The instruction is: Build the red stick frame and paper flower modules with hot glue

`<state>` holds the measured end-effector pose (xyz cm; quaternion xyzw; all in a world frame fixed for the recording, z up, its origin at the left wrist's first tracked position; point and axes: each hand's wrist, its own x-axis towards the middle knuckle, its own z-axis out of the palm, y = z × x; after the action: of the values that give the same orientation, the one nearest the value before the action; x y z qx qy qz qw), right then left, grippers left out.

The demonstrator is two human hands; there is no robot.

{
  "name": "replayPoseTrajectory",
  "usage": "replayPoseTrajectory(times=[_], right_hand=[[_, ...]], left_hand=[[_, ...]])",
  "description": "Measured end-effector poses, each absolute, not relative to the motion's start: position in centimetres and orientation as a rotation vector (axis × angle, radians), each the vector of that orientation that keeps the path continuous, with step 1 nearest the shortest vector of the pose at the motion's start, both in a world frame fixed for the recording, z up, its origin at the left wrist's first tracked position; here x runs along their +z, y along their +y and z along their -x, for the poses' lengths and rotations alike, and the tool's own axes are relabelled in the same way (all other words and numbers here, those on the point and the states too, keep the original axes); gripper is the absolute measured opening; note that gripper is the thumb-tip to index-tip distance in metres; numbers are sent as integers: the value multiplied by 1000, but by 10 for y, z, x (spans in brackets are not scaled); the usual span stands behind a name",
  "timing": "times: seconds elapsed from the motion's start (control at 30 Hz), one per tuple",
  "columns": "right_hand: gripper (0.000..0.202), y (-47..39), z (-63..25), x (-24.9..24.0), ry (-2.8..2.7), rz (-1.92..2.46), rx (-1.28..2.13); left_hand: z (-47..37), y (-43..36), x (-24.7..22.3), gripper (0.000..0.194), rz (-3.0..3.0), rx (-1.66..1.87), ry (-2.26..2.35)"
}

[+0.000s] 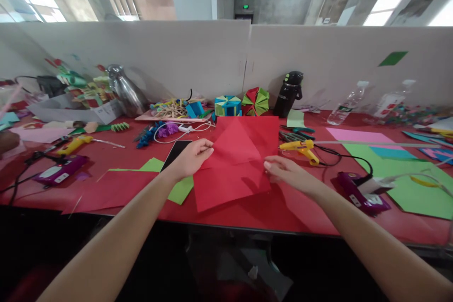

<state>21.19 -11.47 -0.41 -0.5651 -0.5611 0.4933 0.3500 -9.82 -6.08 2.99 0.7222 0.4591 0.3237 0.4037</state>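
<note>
Several red paper sheets overlap on the red table in front of me. One red sheet has a pointed, triangle-like top and is lifted a little over a larger red sheet. My left hand pinches the left corner of the pointed sheet between thumb and fingers. At its opposite corner, my right hand has thumb and fingers on the paper's edge; some of these fingers are partly hidden. Under my left wrist lie a dark phone and some light green paper.
A yellow glue gun lies just right of the sheets, its cord running to a purple power strip. Behind stand a black bottle and folded-paper pieces. More red paper lies left, green sheets right.
</note>
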Motion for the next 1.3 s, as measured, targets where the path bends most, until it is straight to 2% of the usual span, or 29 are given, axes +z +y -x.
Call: replayPoseTrajectory(times=[0.1, 0.2, 0.27, 0.4, 0.53, 0.7, 0.87, 0.93, 1.03, 1.13, 1.2, 1.3], right_hand=[[43, -115, -201, -10, -1523, 1469, 1179], [32, -108, -208, -16, -1509, 1429, 1075], [33, -101, -218, -21, -1502, 1467, 1009], [37, -95, -234, -28, -1680, 1469, 1090], [43, -92, -238, -35, -1803, 1453, 1083], [38, -84, -241, -52, -1742, 1504, 988], [38, -83, -243, -50, -1768, 1378, 1054], [36, -84, -240, -42, -1812, 1318, 1056], [35, -83, -233, -31, -1908, 1321, 986], [50, -82, -226, -27, -1785, 1394, 937], [60, -84, -224, -25, -1570, 1490, 989], [62, -95, -225, -20, -1424, 1591, 1214]], left_hand=[[86, -69, 27, 25, -1589, 816, 1106], [81, -77, 27, 36, -1434, 687, 1148], [82, -80, 25, 41, -1425, 524, 1176], [86, -82, 19, 31, -1704, 317, 1281], [89, -83, 22, 25, -2012, 374, 1241], [99, -76, 36, 25, -2052, 450, 1214], [102, -75, 31, 25, -2274, 548, 1147], [93, -81, 23, 31, -2436, 558, 1070], [73, -94, 11, 45, -2612, 335, 915], [56, -103, -1, 63, -2693, 135, 843], [49, -107, -8, 71, -2705, 75, 913], [42, -111, -17, 75, -2747, 85, 1038]])
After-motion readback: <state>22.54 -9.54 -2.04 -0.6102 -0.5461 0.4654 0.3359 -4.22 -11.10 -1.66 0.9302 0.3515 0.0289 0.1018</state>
